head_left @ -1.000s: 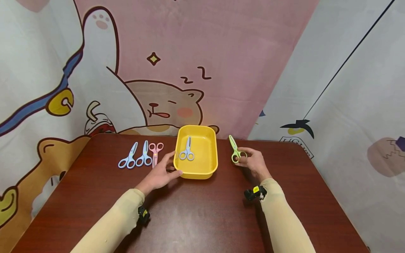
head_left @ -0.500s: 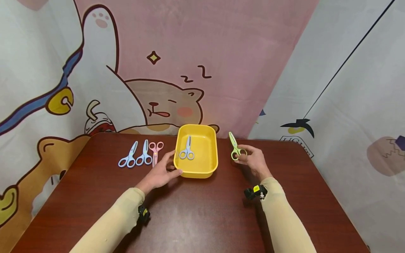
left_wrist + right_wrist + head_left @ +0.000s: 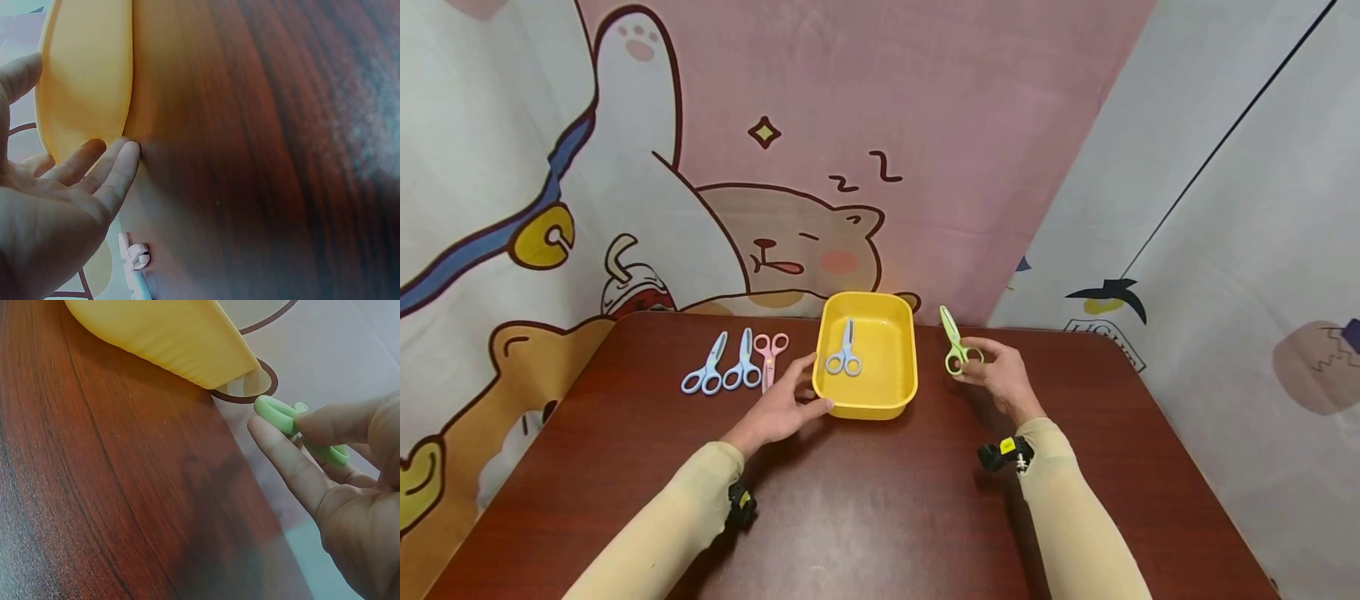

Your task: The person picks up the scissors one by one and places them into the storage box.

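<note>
So the one thing that's really shifted in the last second is the lime-green plastic-handled scissors (image 3: pixel 953 335). The right hand (image 3: pixel 1003 379) has nudged them a bit up and toward the far side, tips pointing far and slightly left. Looks like a small lift to me, though I can't swear to it. It's pinching the handle loops between thumb and fingers.

Left hand (image 3: pixel 780 408) hasn't really budged: fingers spread wide against the left side and near-left corner of the yellow rounded rectangular plastic tray (image 3: pixel 883 367), and the tray has stayed put too. One pale blue pair of scissors (image 3: pixel 847 348) lies inside it, left of the middle.

So the green pair is in hand but still outside, just right of the tray. Over on the left of the dark brown wood-grain counter (image 3: pixel 880 500) there's two light blue scissors (image 3: pixel 710 367) plus a pink pair of scissors (image 3: pixel 770 361), all untouched by the fingers as far as I can see.
</note>
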A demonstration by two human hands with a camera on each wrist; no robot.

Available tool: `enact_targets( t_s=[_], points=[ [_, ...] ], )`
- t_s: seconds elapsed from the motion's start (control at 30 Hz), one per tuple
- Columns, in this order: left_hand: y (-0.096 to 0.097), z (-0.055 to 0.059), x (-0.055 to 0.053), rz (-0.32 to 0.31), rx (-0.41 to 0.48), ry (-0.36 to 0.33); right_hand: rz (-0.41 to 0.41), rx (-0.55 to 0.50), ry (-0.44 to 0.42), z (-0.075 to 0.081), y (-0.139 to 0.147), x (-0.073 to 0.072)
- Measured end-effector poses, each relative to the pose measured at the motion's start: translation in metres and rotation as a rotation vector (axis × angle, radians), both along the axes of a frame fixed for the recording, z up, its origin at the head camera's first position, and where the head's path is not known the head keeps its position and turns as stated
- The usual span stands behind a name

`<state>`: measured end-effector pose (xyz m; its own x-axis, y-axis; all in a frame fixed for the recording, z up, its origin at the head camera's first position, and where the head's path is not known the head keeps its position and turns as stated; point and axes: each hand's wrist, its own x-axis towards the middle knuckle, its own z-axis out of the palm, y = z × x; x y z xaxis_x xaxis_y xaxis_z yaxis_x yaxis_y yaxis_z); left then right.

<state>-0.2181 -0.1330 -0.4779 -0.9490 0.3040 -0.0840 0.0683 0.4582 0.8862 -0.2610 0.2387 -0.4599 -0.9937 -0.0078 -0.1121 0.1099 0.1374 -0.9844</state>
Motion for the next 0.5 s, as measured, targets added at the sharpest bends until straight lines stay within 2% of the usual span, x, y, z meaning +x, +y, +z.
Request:
enact_targets(
  t_s=[0.5],
  points=[
    [0.0001,-0.0001,0.0002,0.000,0.001,-0.001,0.008,-0.023,0.035,0.0057,-0.0035,0.0015]
  ],
)
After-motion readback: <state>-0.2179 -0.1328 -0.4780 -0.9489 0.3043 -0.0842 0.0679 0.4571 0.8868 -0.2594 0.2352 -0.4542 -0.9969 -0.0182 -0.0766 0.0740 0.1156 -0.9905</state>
